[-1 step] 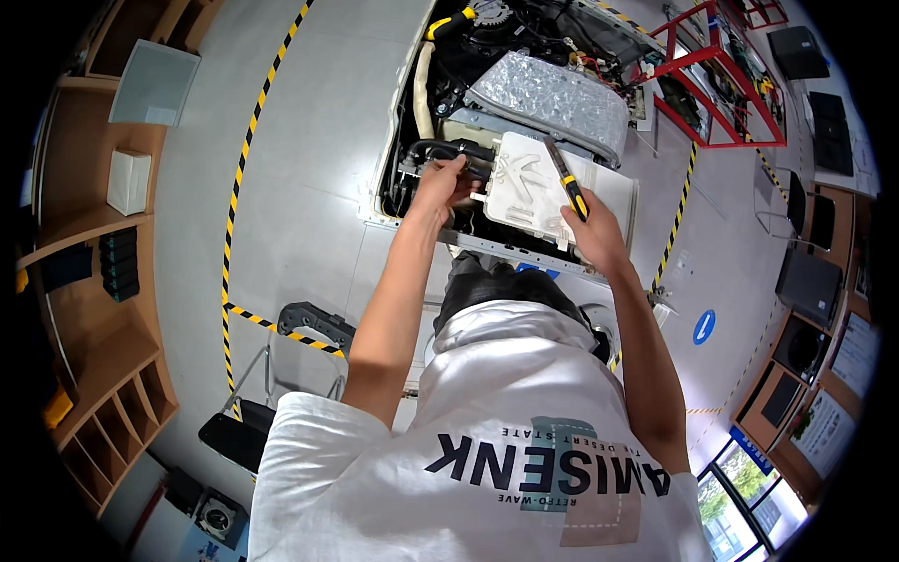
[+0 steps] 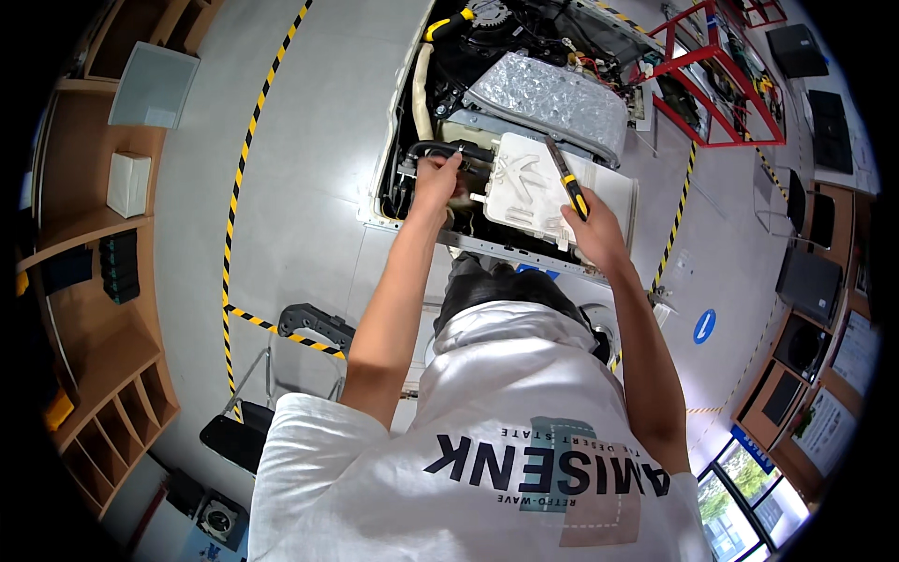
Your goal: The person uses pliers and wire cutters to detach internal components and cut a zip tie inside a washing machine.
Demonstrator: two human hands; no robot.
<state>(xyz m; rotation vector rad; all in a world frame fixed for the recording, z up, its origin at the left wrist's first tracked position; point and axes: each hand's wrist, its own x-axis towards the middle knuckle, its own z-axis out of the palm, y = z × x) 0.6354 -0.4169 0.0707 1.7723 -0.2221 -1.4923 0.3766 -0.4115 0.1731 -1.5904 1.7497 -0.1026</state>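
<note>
My left hand [image 2: 434,185] reaches into the left front corner of an opened appliance [image 2: 487,249]. Its fingers are bent and drawn together beside a black hose [image 2: 449,148]; the fingertips and whatever they grip are partly hidden. Right of that hand lies a white plastic box [image 2: 524,183] with moulded ridges and a short spout on its left side. My right hand [image 2: 596,229] is closed around the handle of pliers [image 2: 573,192] with yellow and black grips. Their grey jaws point away from me, above the white box.
Behind the box sits a silvery metal cover [image 2: 552,98]. Another yellow-and-black handled tool [image 2: 450,24] rests at the appliance's far left. A red metal frame [image 2: 721,84] stands at the far right. Wooden shelves [image 2: 94,328] line the left side, and a dark chair [image 2: 234,438] is at lower left.
My left hand has shifted slightly left, and its fingers are drawn closer to the black hose. The right hand and the pliers stay where they were.
</note>
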